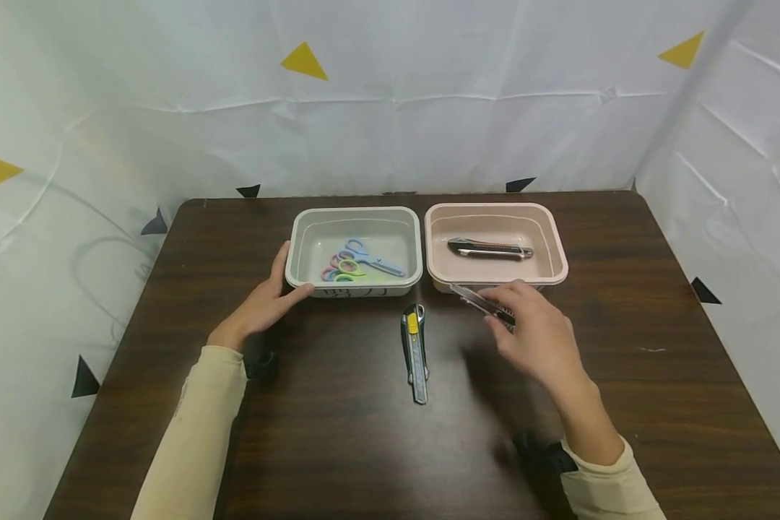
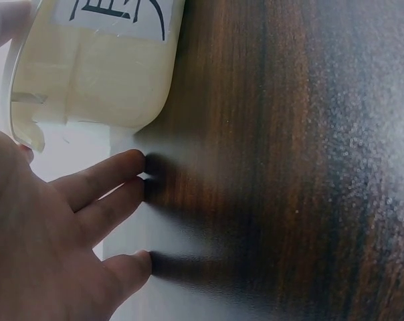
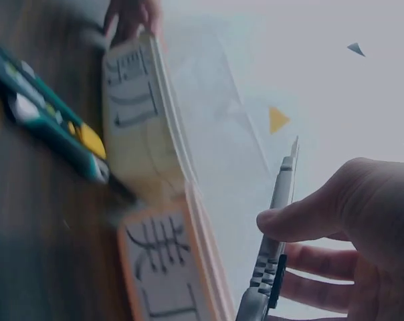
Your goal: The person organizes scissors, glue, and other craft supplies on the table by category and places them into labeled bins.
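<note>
My right hand pinches a silver and black box cutter between thumb and fingers, over the front edge of the pink bin. In the right wrist view its tip points upward. My left hand is at the left front corner of the pale grey bin, its thumb by the front rim; in the left wrist view the other fingers reach fairly straight toward the tabletop. Between the hands lies a green and black box cutter with a yellow slider.
Inside the grey bin are blue scissors and several other coloured scissors. A black and red box cutter lies in the pink bin. Both bins stand side by side on a dark wooden table, with white sheeting behind.
</note>
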Available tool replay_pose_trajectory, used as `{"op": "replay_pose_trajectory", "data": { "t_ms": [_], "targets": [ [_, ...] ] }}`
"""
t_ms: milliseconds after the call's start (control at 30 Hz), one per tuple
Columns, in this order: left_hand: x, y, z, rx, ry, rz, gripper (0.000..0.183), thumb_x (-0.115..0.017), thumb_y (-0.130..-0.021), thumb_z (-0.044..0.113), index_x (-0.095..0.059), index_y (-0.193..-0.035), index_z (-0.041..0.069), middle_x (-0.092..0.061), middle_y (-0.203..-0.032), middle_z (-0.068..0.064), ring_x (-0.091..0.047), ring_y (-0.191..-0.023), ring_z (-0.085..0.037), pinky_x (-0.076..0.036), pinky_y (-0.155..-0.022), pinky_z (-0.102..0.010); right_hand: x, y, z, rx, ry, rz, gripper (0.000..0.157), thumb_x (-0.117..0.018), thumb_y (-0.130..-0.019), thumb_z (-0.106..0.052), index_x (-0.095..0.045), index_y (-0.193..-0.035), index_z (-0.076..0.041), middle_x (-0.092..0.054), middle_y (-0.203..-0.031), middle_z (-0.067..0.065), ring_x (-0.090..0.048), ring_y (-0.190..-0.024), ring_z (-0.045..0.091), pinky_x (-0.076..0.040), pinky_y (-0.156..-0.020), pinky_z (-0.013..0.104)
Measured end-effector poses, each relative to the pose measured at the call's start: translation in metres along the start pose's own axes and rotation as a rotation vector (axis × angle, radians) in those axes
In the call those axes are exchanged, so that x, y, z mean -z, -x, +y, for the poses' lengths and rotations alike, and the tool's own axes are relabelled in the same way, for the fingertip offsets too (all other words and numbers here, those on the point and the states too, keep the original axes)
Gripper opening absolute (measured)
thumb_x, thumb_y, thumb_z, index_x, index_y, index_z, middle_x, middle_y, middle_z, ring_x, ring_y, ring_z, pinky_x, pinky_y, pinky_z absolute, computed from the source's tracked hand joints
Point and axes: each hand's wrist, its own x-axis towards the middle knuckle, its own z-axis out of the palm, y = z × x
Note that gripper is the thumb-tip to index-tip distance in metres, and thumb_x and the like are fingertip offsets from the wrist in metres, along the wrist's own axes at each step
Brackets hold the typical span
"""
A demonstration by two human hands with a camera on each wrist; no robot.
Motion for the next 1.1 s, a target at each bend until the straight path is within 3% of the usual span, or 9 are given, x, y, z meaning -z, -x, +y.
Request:
{"op": "replay_pose_trajectory", "data": {
  "t_ms": [367, 533, 733, 900, 1100],
  "targets": [
    [0.000, 0.000, 0.001, 0.004, 0.000, -0.001, 0.091, -0.054, -0.092, 0.063, 0.019, -0.146, 0.056, -0.015, -0.162, -0.012, -0.032, -0.138, -0.043, -0.028, -0.103, -0.067, 0.015, -0.050, 0.038, -0.038, 0.064, -0.048, 0.035, -0.071, -0.084, -0.007, -0.070, -0.118, -0.016, -0.066, -0.106, 0.005, -0.054, -0.073, 0.025, -0.042, -0.058, 0.048],
    [0.000, 0.000, 0.001, 0.001, 0.006, -0.002, 0.091, -0.054, -0.092, 0.063, 0.019, -0.146, 0.056, -0.015, -0.162, -0.013, -0.031, -0.138, -0.044, -0.028, -0.103, -0.067, 0.012, -0.071, 0.053, -0.039, 0.102, -0.126, 0.034, -0.070, -0.087, -0.009, -0.069, -0.120, -0.015, -0.064, -0.116, 0.007, -0.060, -0.086, 0.029, -0.046, -0.064, 0.054],
    [0.000, 0.003, 0.000, 0.011, 0.006, -0.003, 0.090, -0.054, -0.092, 0.064, 0.019, -0.145, 0.057, -0.015, -0.162, -0.013, -0.032, -0.138, -0.044, -0.028, -0.104, -0.067, -0.004, -0.097, 0.074, -0.046, 0.123, -0.287, 0.036, -0.069, -0.089, -0.011, -0.067, -0.124, -0.014, -0.065, -0.120, 0.010, -0.058, -0.109, 0.030, -0.046, -0.075, 0.060],
    [0.001, 0.005, -0.001, 0.006, 0.009, 0.005, 0.090, -0.054, -0.092, 0.062, 0.019, -0.145, 0.057, -0.014, -0.162, -0.011, -0.031, -0.139, -0.043, -0.027, -0.104, -0.067, -0.022, -0.115, 0.092, -0.057, 0.081, -0.352, 0.032, -0.070, -0.086, -0.009, -0.071, -0.118, -0.014, -0.069, -0.105, 0.009, -0.061, -0.095, 0.026, -0.046, -0.070, 0.052],
    [-0.001, 0.005, 0.001, -0.002, 0.008, 0.000, 0.090, -0.054, -0.093, 0.062, 0.019, -0.145, 0.057, -0.015, -0.162, -0.012, -0.032, -0.138, -0.043, -0.027, -0.104, -0.067, -0.040, -0.122, 0.109, -0.032, 0.068, -0.355, 0.027, -0.071, -0.077, -0.003, -0.075, -0.103, -0.009, -0.067, -0.086, 0.006, -0.056, -0.078, 0.023, -0.043, -0.070, 0.041]
  ]
}}
